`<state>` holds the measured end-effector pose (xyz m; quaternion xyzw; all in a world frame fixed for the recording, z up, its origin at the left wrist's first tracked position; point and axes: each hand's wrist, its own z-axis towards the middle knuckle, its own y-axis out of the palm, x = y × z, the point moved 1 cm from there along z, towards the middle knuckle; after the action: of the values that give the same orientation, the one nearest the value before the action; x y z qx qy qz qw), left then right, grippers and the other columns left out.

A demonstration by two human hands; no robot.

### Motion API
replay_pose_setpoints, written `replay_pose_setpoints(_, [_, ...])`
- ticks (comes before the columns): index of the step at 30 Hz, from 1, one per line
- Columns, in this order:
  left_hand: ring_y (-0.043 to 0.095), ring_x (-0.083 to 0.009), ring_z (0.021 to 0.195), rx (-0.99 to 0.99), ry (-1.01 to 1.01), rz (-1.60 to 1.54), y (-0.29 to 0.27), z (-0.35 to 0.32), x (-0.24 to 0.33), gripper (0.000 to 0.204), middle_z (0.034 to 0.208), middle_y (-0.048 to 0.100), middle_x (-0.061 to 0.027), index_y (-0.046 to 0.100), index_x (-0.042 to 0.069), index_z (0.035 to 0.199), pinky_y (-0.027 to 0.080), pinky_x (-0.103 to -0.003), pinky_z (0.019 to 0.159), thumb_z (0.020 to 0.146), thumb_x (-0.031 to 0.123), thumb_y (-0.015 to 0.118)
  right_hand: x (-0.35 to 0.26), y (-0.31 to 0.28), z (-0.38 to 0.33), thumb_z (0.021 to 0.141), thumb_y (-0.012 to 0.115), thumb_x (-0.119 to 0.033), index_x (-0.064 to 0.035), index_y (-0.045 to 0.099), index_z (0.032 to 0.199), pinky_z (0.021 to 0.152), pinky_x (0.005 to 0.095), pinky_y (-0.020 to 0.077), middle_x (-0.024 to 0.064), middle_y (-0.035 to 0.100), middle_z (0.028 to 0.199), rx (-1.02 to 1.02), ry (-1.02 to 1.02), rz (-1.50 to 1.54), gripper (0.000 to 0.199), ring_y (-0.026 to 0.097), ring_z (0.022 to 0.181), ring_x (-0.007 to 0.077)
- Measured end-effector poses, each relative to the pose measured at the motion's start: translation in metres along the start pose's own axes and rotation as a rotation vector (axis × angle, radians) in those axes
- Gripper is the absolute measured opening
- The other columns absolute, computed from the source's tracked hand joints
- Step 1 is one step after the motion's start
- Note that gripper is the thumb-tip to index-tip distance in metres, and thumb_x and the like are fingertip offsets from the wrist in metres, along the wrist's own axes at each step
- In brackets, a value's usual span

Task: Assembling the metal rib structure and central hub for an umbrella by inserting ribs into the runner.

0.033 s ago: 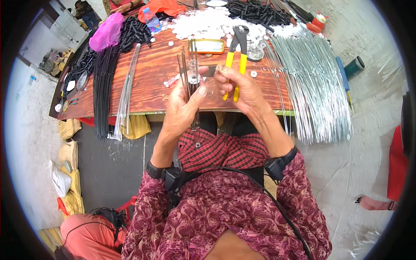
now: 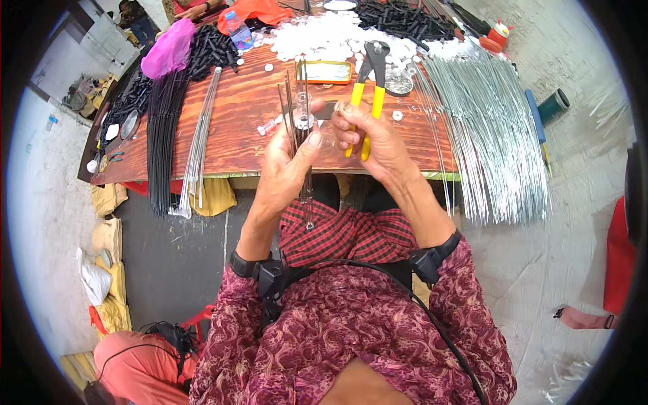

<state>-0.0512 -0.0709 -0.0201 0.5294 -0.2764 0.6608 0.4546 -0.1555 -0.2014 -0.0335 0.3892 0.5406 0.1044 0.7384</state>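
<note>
My left hand (image 2: pixel 289 160) is closed around several thin dark metal rods (image 2: pixel 288 101) standing roughly upright. A small round clear-and-white hub (image 2: pixel 304 121) sits among them, and their lower ends show below the hand. Beside it, my right hand (image 2: pixel 372 133) is closed on end-cutting nippers with yellow handles (image 2: pixel 376 101). Their dark jaws point away from me, and the handle ends emerge below my fingers. My right thumb and index finger are pinched together; anything tiny between them cannot be made out. The two hands are close together above the near part of the wooden table (image 2: pixel 236 135).
Silvery rods (image 2: pixel 482 142) overhang the table's right side; black rods (image 2: pixel 165 142) and a thin grey bundle (image 2: pixel 202 135) lie left. White discs (image 2: pixel 317 34), black tubes (image 2: pixel 405 20), a yellow-rimmed tin (image 2: pixel 324 71) and a bottle (image 2: pixel 239 30) lie farther back. Another person's hand (image 2: pixel 196 11) shows far left.
The view has shifted very slightly. Both hands keep the same hold, and nothing has been taken or let go.
</note>
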Motion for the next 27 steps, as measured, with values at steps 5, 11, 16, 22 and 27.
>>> replay_pose_setpoints(5, [0.055,-0.0099,0.090,-0.037,0.065,0.005,-0.001,-0.003,0.003,0.049,0.098,0.056,-0.0021,0.034,-0.003,0.144,0.045,-0.026,0.085,0.103,0.020,0.047,0.021,0.025,-0.003,0.093,0.063,-0.020,-0.0033,0.063,0.097,0.061,0.0224,0.0426,-0.0025,0.053,0.073,0.076,-0.093,-0.056,0.017,0.049,0.065,0.0060])
replay_pose_setpoints(11, [0.054,-0.0090,0.090,0.000,0.065,-0.042,-0.006,-0.005,0.002,0.052,0.100,0.053,-0.0004,0.033,-0.003,0.145,0.046,-0.026,0.085,0.102,0.022,0.050,0.030,0.037,0.002,0.093,0.064,-0.023,-0.0030,0.065,0.098,0.060,0.0210,0.0424,-0.0028,0.055,0.073,0.087,-0.128,-0.076,0.021,0.049,0.064,0.0044])
replay_pose_setpoints(16, [0.054,-0.0081,0.088,0.015,0.066,-0.060,-0.007,-0.005,0.001,0.051,0.099,0.055,-0.0007,0.035,-0.002,0.144,0.045,-0.025,0.082,0.102,0.022,0.050,0.035,0.036,0.006,0.094,0.064,-0.024,-0.0025,0.066,0.100,0.058,0.0204,0.0421,-0.0031,0.056,0.075,0.115,-0.099,-0.017,0.022,0.049,0.063,0.0033])
replay_pose_setpoints(22, [0.055,-0.0085,0.089,0.023,0.053,-0.038,-0.009,-0.003,-0.002,0.054,0.096,0.056,-0.0006,0.036,-0.002,0.143,0.046,-0.025,0.082,0.101,0.026,0.053,0.033,0.036,0.007,0.094,0.064,-0.023,-0.0024,0.066,0.102,0.058,0.0206,0.0416,-0.0037,0.056,0.076,0.099,-0.076,-0.034,0.022,0.048,0.063,0.0035])
replay_pose_setpoints(27, [0.056,-0.0085,0.088,0.034,0.048,-0.030,-0.010,-0.001,-0.004,0.053,0.095,0.057,-0.0009,0.038,-0.002,0.142,0.046,-0.025,0.081,0.100,0.027,0.054,0.032,0.037,0.008,0.094,0.063,-0.020,-0.0009,0.066,0.111,0.061,0.0208,0.0413,-0.0043,0.054,0.076,0.087,-0.088,-0.028,0.026,0.047,0.064,0.0033])
